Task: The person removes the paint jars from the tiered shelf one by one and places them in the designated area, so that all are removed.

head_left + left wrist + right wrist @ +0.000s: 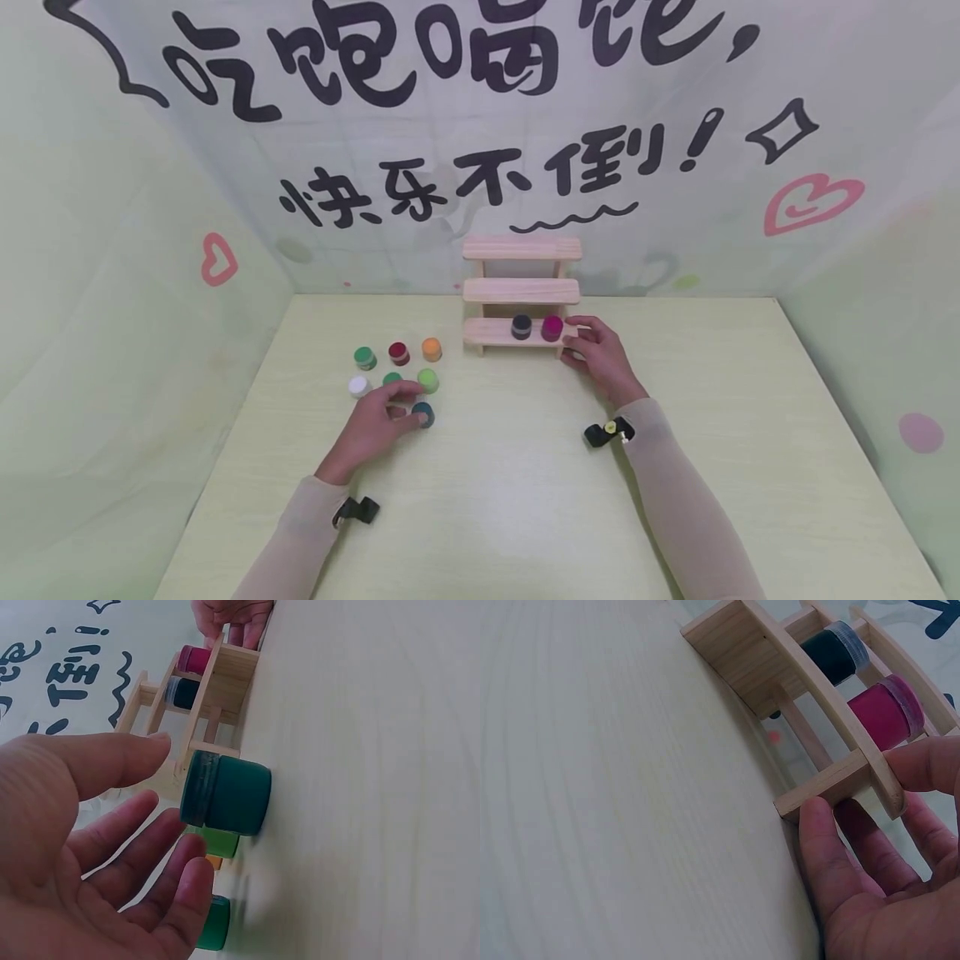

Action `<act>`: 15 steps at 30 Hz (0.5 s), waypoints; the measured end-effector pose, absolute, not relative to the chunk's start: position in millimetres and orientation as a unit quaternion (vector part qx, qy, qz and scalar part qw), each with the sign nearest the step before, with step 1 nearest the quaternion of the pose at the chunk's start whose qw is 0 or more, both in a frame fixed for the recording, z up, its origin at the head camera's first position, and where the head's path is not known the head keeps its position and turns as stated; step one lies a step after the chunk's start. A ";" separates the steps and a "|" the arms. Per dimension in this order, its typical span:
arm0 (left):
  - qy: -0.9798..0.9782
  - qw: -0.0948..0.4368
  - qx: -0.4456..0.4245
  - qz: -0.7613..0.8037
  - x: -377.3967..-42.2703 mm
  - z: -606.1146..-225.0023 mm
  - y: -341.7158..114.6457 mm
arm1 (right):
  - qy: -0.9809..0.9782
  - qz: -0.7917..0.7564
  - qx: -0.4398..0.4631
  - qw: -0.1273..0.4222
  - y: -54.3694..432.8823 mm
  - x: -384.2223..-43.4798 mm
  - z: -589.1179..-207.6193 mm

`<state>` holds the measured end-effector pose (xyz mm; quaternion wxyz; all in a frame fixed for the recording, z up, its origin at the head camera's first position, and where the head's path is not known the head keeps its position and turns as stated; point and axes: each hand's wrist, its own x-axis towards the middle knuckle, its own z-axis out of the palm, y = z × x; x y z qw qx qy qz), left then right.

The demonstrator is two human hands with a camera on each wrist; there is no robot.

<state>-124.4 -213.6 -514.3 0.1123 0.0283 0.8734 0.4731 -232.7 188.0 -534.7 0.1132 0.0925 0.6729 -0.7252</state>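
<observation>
My left hand (pixel 372 432) is around a small teal paint jar (pixel 423 415) on the table. In the left wrist view its thumb and fingers are spread beside the jar, and a gap shows between them. My right hand (pixel 606 362) grips the right end of the lowest step of a three-step wooden display rack (pixel 491 332), fingers above and below the board. On that step stand a dark jar (pixel 521 327) and a magenta jar (pixel 552 328), side by side, the magenta one close to the right fingertips.
Left of the rack stand more small jars: green (pixel 364 358), dark red (pixel 399 353), orange (pixel 431 348), white (pixel 359 386), light green (pixel 427 381), and another green (pixel 392 379) partly behind my left hand. A printed cloth backdrop (pixel 420 258) hangs behind the table.
</observation>
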 end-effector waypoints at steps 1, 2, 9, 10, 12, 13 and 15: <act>0.874 0.107 0.031 0.472 -125.3 -513.0 -213.7 | 0.672 -0.726 0.091 0.113 188.1 -232.7 -534.6; 0.875 0.101 0.034 0.472 -126.5 -511.8 -213.6 | 0.671 -0.727 0.091 0.113 188.3 -232.6 -534.5; 0.864 0.084 0.051 0.493 -136.4 -501.0 -206.7 | 0.678 -0.719 0.098 0.113 188.5 -232.8 -534.9; 0.862 0.084 0.054 0.497 -137.9 -499.2 -204.8 | 0.678 -0.719 0.098 0.114 188.3 -232.8 -534.8; 0.858 0.081 0.059 0.504 -140.7 -497.0 -201.2 | 0.677 -0.720 0.099 0.114 187.8 -232.5 -534.4; 0.856 0.079 0.060 0.507 -142.2 -495.5 -198.9 | 0.677 -0.721 0.099 0.114 187.5 -232.3 -534.0; 0.856 0.073 0.064 0.508 -145.3 -494.1 -195.1 | 0.675 -0.722 0.097 0.115 187.3 -232.0 -533.1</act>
